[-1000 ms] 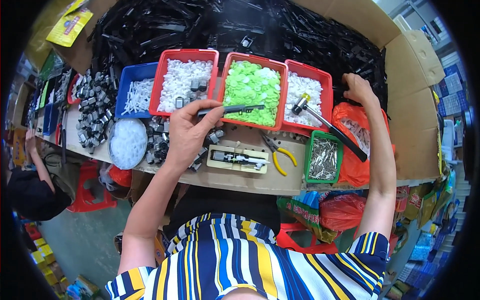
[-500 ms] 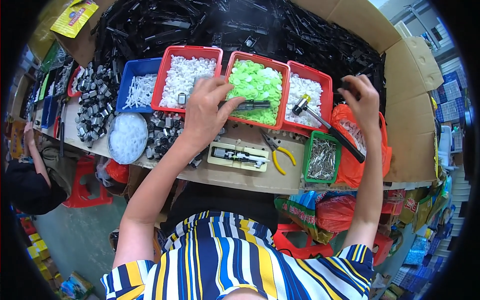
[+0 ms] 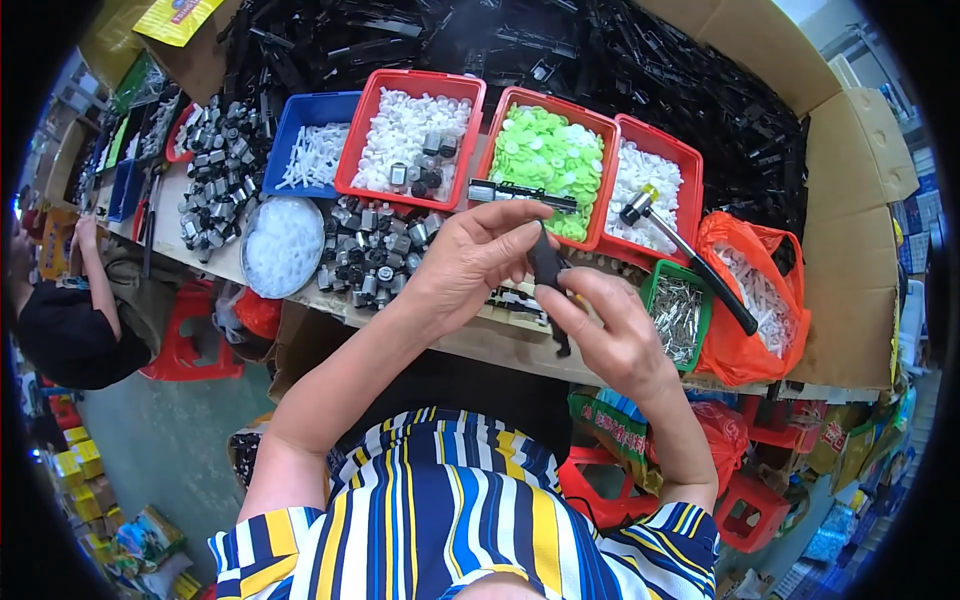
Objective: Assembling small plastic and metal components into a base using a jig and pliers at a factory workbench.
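Both hands meet in front of the trays over a dark, narrow plastic part (image 3: pixel 546 268). My left hand (image 3: pixel 478 262) pinches its upper end between thumb and fingers, while my right hand (image 3: pixel 615 325) closes on it from the right, lower down. The part hangs tilted, its lower end pointing toward me. Just beyond my left fingers, a black elongated mechanism piece (image 3: pixel 522 194) rests across the rims of two red trays. Below my hands, a cream holder (image 3: pixel 515 316) is mostly hidden behind them.
Red trays hold white pieces (image 3: pixel 412 125), green discs (image 3: pixel 550 155) and more white pieces; a hammer (image 3: pixel 690 255) lies across the right one. Small motors (image 3: pixel 370 250) lie piled left. A green tray of metal pins (image 3: pixel 678 318) and an orange bag (image 3: pixel 760 345) stand right.
My right hand has come down from the far right to meet my left hand at the dark part. The black mechanism piece has left my left hand and lies across the trays.
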